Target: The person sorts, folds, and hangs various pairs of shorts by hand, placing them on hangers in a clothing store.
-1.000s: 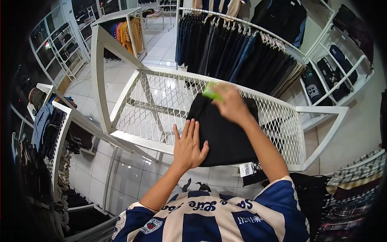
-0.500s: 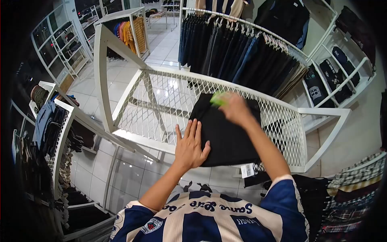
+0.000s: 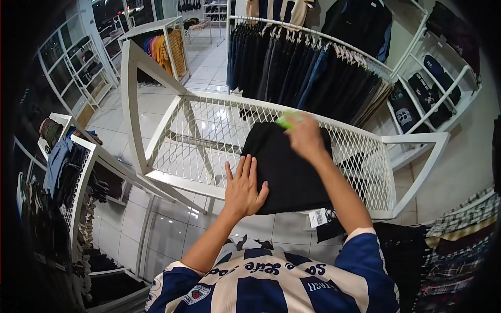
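Black garment (image 3: 292, 177), one, folded: lying on a white mesh rack (image 3: 182, 184), its near edge reaching over the front rail.

Left hand (image 3: 243, 189), one: lying flat on the left side of the garment, palm down, thumb spreading away from the fingers, holding nothing.

Right hand (image 3: 305, 136), one: closing around a bright green object (image 3: 286, 120) at the far edge of the garment; blur is hiding the object's exact shape, and whether it is touching the cloth cannot be told. The two hands are staying apart from each other.

White tag (image 3: 317, 218), one, with printing: hanging by the garment's near right corner.

Dark trousers (image 3: 297, 73), many: hanging from a white rail beyond the rack.

Dark folded clothes (image 3: 405, 113), several, some bearing pale print: sitting on a white shelf at the right.

Checked shirts (image 3: 462, 250), several: hanging at the lower right.

Yellow clothes (image 3: 175, 50): hanging in the far left background.
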The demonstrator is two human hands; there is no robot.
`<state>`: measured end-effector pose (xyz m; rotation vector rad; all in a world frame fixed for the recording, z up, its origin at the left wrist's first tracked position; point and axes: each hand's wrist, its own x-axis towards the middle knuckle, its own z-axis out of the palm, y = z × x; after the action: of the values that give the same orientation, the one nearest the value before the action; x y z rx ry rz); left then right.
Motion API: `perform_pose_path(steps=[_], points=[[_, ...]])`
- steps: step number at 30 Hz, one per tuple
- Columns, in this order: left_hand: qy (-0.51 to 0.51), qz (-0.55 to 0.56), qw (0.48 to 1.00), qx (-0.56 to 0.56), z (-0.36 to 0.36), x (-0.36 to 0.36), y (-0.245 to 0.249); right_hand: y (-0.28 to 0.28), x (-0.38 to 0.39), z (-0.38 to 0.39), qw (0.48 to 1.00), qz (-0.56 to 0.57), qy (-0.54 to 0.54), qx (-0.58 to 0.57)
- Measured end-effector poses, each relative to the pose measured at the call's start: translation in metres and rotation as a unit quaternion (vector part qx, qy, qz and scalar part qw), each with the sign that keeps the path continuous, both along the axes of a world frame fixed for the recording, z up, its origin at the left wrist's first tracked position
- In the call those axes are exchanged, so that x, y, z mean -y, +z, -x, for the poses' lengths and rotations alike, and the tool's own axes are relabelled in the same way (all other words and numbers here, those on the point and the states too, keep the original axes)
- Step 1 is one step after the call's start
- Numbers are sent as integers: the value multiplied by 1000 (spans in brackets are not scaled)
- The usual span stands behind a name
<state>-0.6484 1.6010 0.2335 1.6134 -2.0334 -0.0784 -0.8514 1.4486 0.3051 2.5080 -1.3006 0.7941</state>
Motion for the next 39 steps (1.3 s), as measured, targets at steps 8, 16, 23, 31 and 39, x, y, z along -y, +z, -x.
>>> perform_pose_path(steps=[8, 16, 23, 31, 39], points=[[2, -15, 1000, 18, -1, -2, 5, -12, 42, 27, 986, 34, -161, 25], [-8, -27, 999, 17, -2, -4, 3, -30, -42, 63, 997, -27, -68, -17], [-7, -38, 998, 41, -3, -1, 4, 14, -122, 4, 986, -71, 78, 126], [-4, -27, 999, 35, -3, 2, 1, -20, -110, 170, 948, -6, -309, 81], [-221, -70, 973, -20, -30, -30, 39, -35, -168, 154, 958, 3, -275, 84]])
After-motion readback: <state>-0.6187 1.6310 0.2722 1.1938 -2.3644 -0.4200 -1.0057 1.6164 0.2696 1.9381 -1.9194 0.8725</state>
